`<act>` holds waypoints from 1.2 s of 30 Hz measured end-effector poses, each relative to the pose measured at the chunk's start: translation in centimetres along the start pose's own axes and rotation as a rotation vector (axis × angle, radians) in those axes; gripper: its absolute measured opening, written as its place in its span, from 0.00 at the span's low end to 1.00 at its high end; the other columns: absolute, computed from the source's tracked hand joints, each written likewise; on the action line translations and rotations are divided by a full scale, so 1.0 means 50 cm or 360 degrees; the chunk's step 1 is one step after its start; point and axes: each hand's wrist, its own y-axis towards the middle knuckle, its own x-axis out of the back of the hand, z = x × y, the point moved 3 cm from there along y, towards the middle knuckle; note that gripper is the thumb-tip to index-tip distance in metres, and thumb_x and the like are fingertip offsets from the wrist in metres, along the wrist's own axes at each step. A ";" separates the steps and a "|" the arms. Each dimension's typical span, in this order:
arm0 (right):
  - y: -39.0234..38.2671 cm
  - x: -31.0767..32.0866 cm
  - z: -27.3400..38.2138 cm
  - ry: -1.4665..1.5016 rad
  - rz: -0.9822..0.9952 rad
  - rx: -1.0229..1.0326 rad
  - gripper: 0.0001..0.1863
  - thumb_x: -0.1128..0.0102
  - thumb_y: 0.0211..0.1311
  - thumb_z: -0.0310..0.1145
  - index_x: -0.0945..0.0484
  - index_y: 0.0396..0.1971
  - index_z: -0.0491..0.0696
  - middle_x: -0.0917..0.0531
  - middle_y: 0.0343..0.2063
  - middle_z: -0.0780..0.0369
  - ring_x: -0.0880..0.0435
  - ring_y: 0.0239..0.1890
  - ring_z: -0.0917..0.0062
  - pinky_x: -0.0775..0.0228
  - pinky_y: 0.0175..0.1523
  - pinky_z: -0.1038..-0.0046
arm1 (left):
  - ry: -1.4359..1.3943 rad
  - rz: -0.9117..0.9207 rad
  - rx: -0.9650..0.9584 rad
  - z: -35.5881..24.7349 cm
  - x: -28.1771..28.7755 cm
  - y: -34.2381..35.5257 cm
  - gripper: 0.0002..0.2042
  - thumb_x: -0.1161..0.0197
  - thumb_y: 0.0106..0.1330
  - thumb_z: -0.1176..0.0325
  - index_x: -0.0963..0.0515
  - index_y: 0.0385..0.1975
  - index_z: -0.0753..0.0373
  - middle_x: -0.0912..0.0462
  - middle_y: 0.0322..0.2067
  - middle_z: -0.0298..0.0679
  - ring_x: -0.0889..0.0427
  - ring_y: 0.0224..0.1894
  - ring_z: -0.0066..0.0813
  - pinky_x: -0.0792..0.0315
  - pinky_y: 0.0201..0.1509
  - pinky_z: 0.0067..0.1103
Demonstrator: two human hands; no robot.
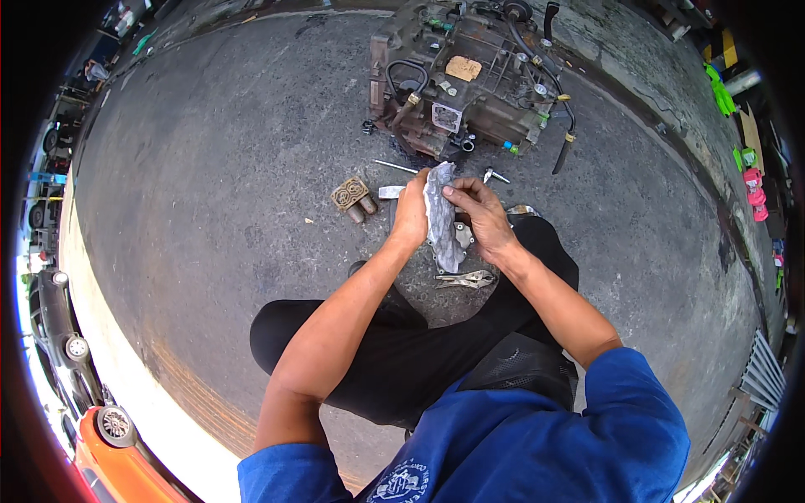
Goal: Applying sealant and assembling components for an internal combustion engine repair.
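A crumpled grey-white rag (444,225) hangs between my two hands, above the floor in front of my folded legs. My left hand (409,214) is closed on its left side, the fingers mostly behind the cloth. On the right, my right hand (484,214) pinches the upper part of the rag between thumb and fingers. Partly hidden behind the cloth is a light metal part (464,236). Locking pliers (466,280) lie just below it. Beyond my hands are a thin metal rod (394,166) and a small ratchet-like tool (496,176).
A large dirty gearbox (503,105) with hoses stands on the concrete floor (210,184) ahead. Left of my hands sits a brownish metal block with two cylinders (352,199). Parked cars, among them an orange car (117,461), line the left edge; metal tubing (763,373) is at the right.
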 end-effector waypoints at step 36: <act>0.044 0.556 -0.205 0.0351 -0.0587 -0.0518 0.20 0.50 0.81 0.42 0.21 0.57 0.41 0.14 0.53 0.57 0.15 0.56 0.67 0.25 0.66 0.62 | 0.1100 -0.0805 -0.0458 0.160 -0.125 0.213 0.23 0.41 0.75 0.63 0.25 0.70 0.45 0.27 0.41 0.47 0.24 0.46 0.47 0.25 0.53 0.38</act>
